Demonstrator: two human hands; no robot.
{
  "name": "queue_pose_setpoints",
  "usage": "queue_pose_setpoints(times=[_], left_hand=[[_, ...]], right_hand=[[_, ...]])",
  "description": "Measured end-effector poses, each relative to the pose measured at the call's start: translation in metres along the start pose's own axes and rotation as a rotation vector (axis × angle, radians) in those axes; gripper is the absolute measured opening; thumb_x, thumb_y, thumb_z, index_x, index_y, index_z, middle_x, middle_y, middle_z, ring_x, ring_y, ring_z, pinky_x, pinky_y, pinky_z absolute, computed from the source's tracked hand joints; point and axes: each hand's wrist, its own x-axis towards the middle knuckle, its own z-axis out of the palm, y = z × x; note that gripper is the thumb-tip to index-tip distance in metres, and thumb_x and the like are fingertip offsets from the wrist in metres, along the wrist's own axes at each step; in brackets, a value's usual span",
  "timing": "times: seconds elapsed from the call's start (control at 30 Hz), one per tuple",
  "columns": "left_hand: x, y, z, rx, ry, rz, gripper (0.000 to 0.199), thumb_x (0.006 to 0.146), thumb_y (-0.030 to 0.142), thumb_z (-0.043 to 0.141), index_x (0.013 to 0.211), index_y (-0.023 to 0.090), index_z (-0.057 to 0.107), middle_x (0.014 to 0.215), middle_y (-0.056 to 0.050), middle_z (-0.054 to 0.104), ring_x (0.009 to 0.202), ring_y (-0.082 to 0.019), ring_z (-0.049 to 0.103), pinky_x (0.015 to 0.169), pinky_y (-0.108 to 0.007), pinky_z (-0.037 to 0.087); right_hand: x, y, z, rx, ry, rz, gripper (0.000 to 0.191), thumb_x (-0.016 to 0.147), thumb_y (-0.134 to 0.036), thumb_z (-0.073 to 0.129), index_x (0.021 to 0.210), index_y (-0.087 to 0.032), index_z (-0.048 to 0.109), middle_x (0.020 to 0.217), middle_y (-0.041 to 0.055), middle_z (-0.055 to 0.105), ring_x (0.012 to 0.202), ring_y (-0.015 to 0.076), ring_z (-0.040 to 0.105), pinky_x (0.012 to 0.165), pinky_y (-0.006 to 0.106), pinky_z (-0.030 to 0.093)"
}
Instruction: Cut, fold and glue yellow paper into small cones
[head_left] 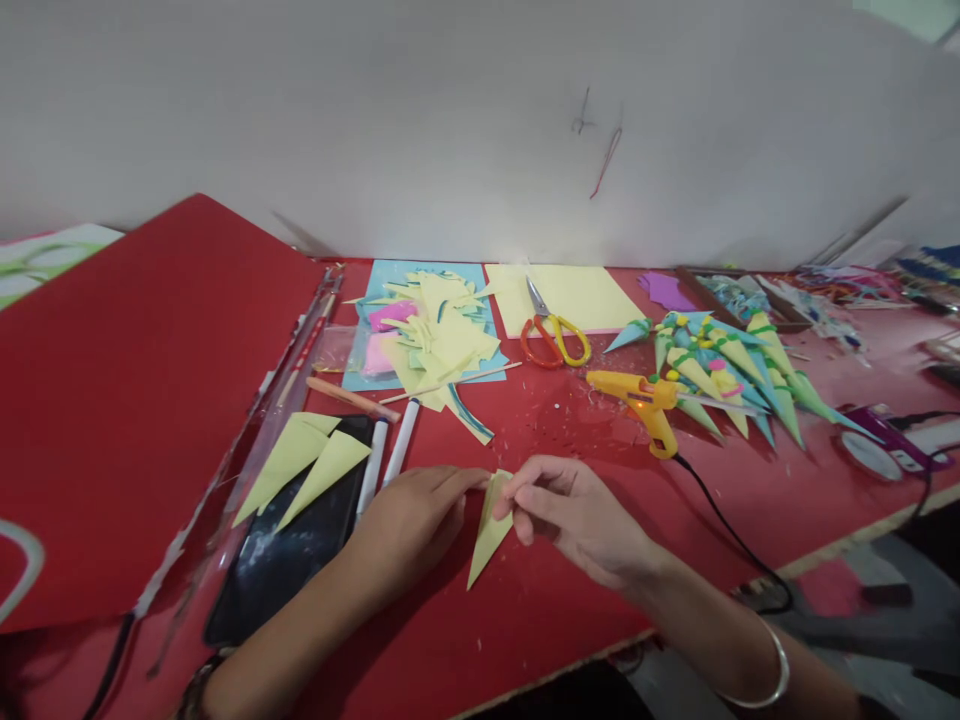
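Observation:
A pale yellow paper cone [491,535] lies between my hands near the front of the red table, its point toward me. My left hand [427,510] comes in from the left, fingers bent together, the fingertips holding the cone's wide upper end. Thumb and fingers of my right hand [574,510] are pinched at the cone's upper right edge. Two more yellow cones, a left one [289,460] and a right one [326,475], rest on a black phone [289,570]. Beyond my right hand lies a yellow glue gun [641,400] with its light on.
Scissors [555,335] lie on yellow paper sheets [577,295]. Paper scraps [442,330] are heaped on a blue sheet. Decorated cones [720,365] are piled at the right. White markers [401,440] lie beside the phone. The glue gun's cord [735,530] crosses the front edge.

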Motion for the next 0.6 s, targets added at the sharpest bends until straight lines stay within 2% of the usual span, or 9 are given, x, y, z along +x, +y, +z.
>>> queue_pose_setpoints(times=[0.3,0.43,0.6], left_hand=[[-0.001,0.0,-0.001,0.031,0.048,0.024,0.032,0.083,0.011,0.037,0.109,0.021,0.052,0.102,-0.005,0.066,0.091,-0.017,0.062,0.076,-0.03,0.051],[-0.002,0.003,-0.005,0.054,0.184,0.051,0.036,0.081,0.012,0.04,0.116,0.02,0.047,0.106,-0.008,0.062,0.098,-0.019,0.058,0.08,-0.031,0.05],[-0.002,0.013,-0.012,0.054,0.322,0.027,0.031,0.083,0.013,0.039,0.112,0.02,0.046,0.1,-0.007,0.062,0.094,-0.018,0.058,0.08,-0.03,0.049]], right_hand=[[0.003,0.002,-0.001,-0.151,0.03,-0.005,0.021,0.059,-0.015,0.074,0.058,-0.015,0.054,0.06,-0.0047,0.063,0.051,0.0046,0.056,0.052,0.018,0.043],[0.004,0.002,0.0,-0.15,0.048,-0.03,0.021,0.058,-0.016,0.075,0.056,-0.015,0.054,0.055,-0.0041,0.063,0.048,0.0049,0.055,0.051,0.018,0.044],[0.007,0.005,-0.005,-0.129,0.03,-0.053,0.021,0.071,-0.032,0.066,0.063,-0.014,0.06,0.059,0.001,0.066,0.045,0.008,0.058,0.047,0.02,0.045]])
